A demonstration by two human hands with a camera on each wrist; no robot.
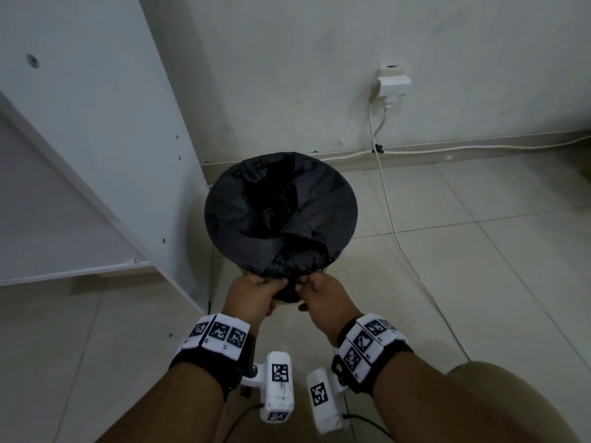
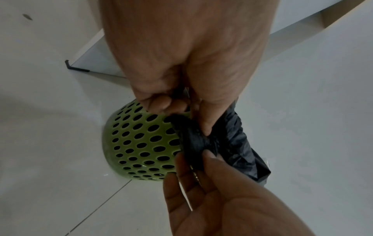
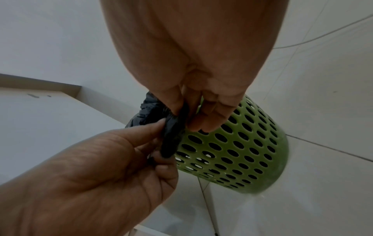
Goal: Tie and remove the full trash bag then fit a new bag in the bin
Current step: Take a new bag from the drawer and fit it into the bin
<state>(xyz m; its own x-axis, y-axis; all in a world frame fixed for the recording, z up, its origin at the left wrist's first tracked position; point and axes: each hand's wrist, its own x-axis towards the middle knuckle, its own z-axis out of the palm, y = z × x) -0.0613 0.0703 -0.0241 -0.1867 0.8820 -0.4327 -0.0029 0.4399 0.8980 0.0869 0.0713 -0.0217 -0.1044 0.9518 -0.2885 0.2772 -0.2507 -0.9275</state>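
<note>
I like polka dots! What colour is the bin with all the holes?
Green, with rows of dark oval holes. The bin shows best in the right wrist view, under the black bag.

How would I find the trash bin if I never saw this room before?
Look at the pale tiled floor where the white cabinet panel meets the wall. There stands the round green plastic bin, lined with a black plastic trash bag stretched over its rim. Its side is full of oval holes, and both hands, left hand and right hand, pinch bunched bag at its near edge.
</note>
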